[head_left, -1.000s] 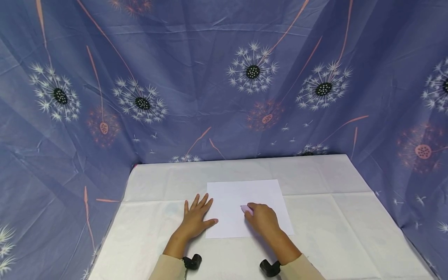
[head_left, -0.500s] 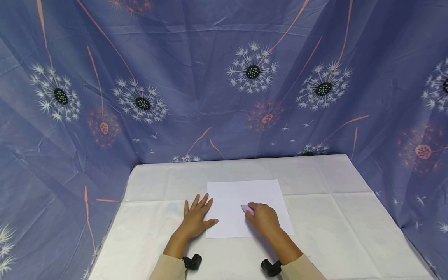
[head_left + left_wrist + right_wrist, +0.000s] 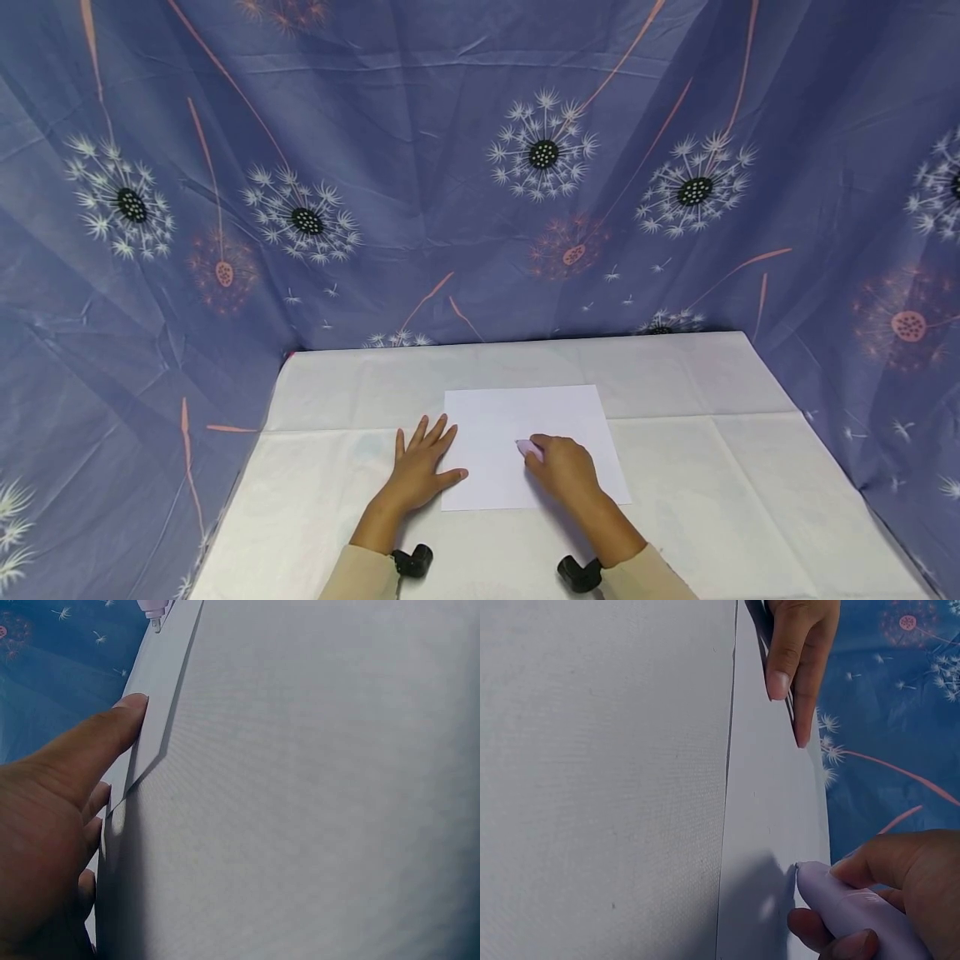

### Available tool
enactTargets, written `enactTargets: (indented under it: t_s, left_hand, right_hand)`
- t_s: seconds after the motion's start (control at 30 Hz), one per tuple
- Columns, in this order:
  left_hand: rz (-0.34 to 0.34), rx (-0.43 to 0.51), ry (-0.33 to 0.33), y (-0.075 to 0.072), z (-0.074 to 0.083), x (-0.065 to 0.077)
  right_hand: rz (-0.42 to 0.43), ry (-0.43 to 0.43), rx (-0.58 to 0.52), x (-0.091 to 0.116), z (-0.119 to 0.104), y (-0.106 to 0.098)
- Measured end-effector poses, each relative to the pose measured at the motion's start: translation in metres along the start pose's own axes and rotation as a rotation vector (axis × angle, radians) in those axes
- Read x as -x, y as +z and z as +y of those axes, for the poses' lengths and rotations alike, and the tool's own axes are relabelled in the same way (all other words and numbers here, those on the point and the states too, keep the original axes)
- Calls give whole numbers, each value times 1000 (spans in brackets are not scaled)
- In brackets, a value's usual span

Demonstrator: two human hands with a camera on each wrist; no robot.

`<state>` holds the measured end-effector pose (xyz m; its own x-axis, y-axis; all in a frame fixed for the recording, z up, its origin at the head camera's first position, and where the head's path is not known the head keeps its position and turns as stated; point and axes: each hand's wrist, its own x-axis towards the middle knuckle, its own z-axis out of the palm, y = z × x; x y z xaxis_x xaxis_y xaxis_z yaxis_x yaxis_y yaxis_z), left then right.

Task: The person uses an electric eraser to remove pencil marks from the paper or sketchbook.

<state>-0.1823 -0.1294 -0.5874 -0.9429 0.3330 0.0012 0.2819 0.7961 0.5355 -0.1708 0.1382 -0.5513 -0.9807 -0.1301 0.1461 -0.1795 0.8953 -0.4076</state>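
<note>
A sheet of white paper [image 3: 502, 417] lies flat on the white-covered table. At its left edge rests my left hand [image 3: 417, 477], fingers spread and thumb on the sheet; the left wrist view shows the thumb [image 3: 105, 739] up close. My right hand [image 3: 567, 471] is over the right half of the paper. It grips a pale purple correction pen [image 3: 855, 907] with a thick body and a small metal tip. That tip points left and is right at the paper in the right wrist view. The palm hides the pen's back end.
White cloth [image 3: 712, 492] with fold creases covers the table. Behind it and at both sides hangs a blue curtain [image 3: 420, 167] printed with dandelions. A black wrist device [image 3: 414, 561] sits at each sleeve cuff.
Almost nothing differs. The right hand and the pen shift by a tiny amount over the paper; the left hand stays in place.
</note>
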Motion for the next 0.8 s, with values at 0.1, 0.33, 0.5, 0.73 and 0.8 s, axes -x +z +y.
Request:
enactTargets:
  t_s: [0.1, 0.33, 0.5, 0.73, 0.8]
  left_hand:
    - [3, -1, 1, 1, -1, 0]
    - [7, -3, 0, 1, 0, 0]
    - [10, -5, -3, 1, 0, 0]
    - [10, -3, -2, 1, 0, 0]
    - [8, 0, -3, 1, 1, 0]
  right_hand:
    - [0, -4, 5, 0, -1, 1]
    - [-23, -7, 8, -1, -4, 1]
    - [-23, -14, 12, -2, -4, 1]
    - [-27, -24, 15, -3, -5, 0]
    - [-27, -21, 15, -3, -5, 0]
